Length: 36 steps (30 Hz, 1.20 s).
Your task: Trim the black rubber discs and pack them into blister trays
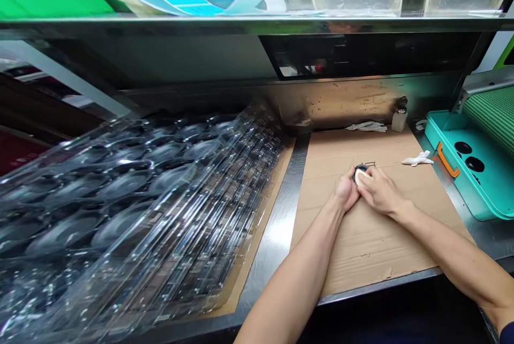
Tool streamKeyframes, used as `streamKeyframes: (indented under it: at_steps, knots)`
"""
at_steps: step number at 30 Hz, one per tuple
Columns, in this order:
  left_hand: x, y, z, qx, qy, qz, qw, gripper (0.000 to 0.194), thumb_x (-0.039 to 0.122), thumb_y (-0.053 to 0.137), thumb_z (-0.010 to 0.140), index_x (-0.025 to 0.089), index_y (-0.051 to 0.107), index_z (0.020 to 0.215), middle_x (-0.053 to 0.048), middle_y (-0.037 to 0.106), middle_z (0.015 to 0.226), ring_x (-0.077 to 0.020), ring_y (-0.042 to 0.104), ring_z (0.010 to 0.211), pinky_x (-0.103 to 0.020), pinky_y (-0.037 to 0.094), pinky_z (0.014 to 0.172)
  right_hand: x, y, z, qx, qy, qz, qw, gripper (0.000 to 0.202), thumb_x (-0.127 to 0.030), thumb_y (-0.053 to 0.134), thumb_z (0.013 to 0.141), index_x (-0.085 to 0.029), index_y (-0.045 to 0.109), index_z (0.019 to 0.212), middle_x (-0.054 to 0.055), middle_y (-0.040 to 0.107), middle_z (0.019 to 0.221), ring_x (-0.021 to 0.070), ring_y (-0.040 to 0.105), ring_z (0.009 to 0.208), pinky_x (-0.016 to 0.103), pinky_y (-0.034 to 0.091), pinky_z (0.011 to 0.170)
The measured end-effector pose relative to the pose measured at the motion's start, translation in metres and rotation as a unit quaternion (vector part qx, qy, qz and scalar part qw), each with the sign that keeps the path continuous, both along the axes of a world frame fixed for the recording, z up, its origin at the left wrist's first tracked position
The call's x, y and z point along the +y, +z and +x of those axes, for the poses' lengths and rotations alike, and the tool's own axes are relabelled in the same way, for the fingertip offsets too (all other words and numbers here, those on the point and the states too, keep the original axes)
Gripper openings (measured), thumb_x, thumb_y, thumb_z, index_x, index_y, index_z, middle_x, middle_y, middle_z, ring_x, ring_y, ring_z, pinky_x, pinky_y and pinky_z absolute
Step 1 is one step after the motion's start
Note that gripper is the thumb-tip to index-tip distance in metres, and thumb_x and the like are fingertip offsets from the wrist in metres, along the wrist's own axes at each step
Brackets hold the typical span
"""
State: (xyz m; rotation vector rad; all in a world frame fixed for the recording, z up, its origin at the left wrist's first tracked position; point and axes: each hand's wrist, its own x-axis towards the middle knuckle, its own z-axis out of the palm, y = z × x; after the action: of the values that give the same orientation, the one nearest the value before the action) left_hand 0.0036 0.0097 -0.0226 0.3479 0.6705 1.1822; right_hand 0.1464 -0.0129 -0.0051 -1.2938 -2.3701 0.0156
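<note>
My left hand (346, 190) is closed around the edge of a small dark round piece (360, 167) above the cardboard. Pressed on that piece is a white cloth (363, 178), pinched in the fingers of my right hand (381, 190). Both hands meet over the middle of the cardboard sheet (353, 250). A thin dark mark or small item (370, 163) shows just behind my right fingers; I cannot make out which. To the right lies a crumpled white cloth or glove (417, 159).
Tall stacked clear plastic trays (193, 215) with dark round pieces fill the left. A teal bin (493, 194) with an orange handle (447, 161) holds dark discs (474, 164). At the back stand a small bottle (399, 116) and a white cloth (366, 126). A metal shelf (241, 25) crosses overhead.
</note>
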Motion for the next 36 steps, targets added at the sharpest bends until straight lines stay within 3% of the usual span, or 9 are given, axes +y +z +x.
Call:
streamKeyframes:
  at_steps: [6,10,13,15,17,21,25,31,36]
  knots:
    - [0.004,0.005,-0.013,-0.013,0.052,0.001,0.999,0.038,0.035,0.035,0.107,0.015,0.067,0.107,-0.014,0.074,0.107,-0.0252,0.072,0.104,-0.037,0.059,0.085,0.016,-0.007,0.027,0.011,-0.078,-0.003,0.997,0.032,-0.035,0.058,0.099,-0.021,0.070,0.126,0.014,0.063,0.115,0.0288,0.054,0.107,0.039,0.048,0.091]
    - [0.000,0.012,-0.027,-0.056,0.081,0.011,0.995,0.040,0.035,0.033,0.104,0.013,0.066,0.106,-0.015,0.073,0.104,-0.0258,0.073,0.098,-0.034,0.060,0.076,0.027,0.002,0.052,0.015,-0.090,0.024,0.996,0.031,-0.039,0.053,0.103,-0.025,0.074,0.119,0.012,0.065,0.119,0.0291,0.053,0.110,0.042,0.045,0.097]
    - [-0.006,0.022,-0.030,-0.093,0.044,-0.002,0.995,0.037,0.028,0.035,0.103,0.010,0.065,0.115,-0.017,0.072,0.107,-0.0271,0.073,0.102,-0.036,0.062,0.081,0.034,0.013,0.080,-0.034,-0.160,0.067,0.984,0.031,-0.028,0.052,0.101,-0.019,0.073,0.121,0.017,0.061,0.135,0.0350,0.049,0.121,0.052,0.037,0.106]
    - [-0.010,0.029,-0.027,-0.116,0.012,-0.023,0.993,0.040,0.030,0.035,0.105,0.008,0.063,0.122,-0.019,0.072,0.110,-0.0267,0.073,0.104,-0.035,0.063,0.083,0.041,0.017,0.097,-0.099,-0.205,0.026,0.973,0.028,-0.023,0.053,0.098,-0.014,0.074,0.114,0.021,0.066,0.125,0.0368,0.053,0.117,0.056,0.034,0.105]
    - [-0.012,0.035,-0.025,-0.124,-0.010,-0.044,0.991,0.046,0.036,0.032,0.108,0.005,0.061,0.125,-0.020,0.072,0.106,-0.0233,0.075,0.094,-0.029,0.064,0.075,0.047,0.018,0.106,-0.120,-0.220,-0.018,0.968,0.028,-0.024,0.049,0.100,-0.013,0.074,0.103,0.020,0.071,0.106,0.0332,0.060,0.105,0.050,0.038,0.100]
    - [-0.014,0.039,-0.021,-0.073,-0.060,-0.098,0.991,0.070,0.055,0.023,0.108,-0.002,0.061,0.120,-0.016,0.070,0.078,-0.0153,0.069,0.057,-0.018,0.057,0.049,0.047,0.020,0.089,0.027,-0.125,0.008,0.992,0.035,-0.031,0.041,0.105,-0.016,0.073,0.106,0.015,0.072,0.102,0.0267,0.063,0.097,0.036,0.045,0.087]
    - [-0.015,0.037,-0.018,-0.016,-0.087,-0.115,0.989,0.079,0.061,0.015,0.106,0.000,0.063,0.113,-0.013,0.067,0.067,-0.0147,0.065,0.050,-0.019,0.055,0.044,0.030,0.019,0.051,0.110,0.008,0.017,0.994,0.034,-0.035,0.043,0.106,-0.019,0.072,0.110,0.011,0.070,0.099,0.0249,0.063,0.094,0.035,0.047,0.085]
    - [-0.021,0.024,0.001,0.142,-0.121,-0.015,0.982,0.081,0.068,0.016,0.103,0.009,0.068,0.086,-0.012,0.068,0.064,-0.0150,0.064,0.046,-0.021,0.050,0.040,0.015,0.016,0.026,0.047,0.090,0.021,0.995,0.035,-0.031,0.038,0.108,-0.017,0.071,0.107,0.011,0.066,0.094,0.0238,0.057,0.089,0.034,0.045,0.084]
    - [-0.032,0.017,0.019,0.348,-0.058,0.083,0.932,0.081,0.073,0.025,0.101,0.014,0.064,0.063,-0.008,0.061,0.049,-0.0139,0.057,0.038,-0.022,0.041,0.037,0.009,0.017,0.023,-0.060,0.041,0.041,0.996,0.032,-0.024,0.040,0.106,-0.016,0.071,0.109,0.013,0.068,0.100,0.0255,0.055,0.092,0.035,0.040,0.085]
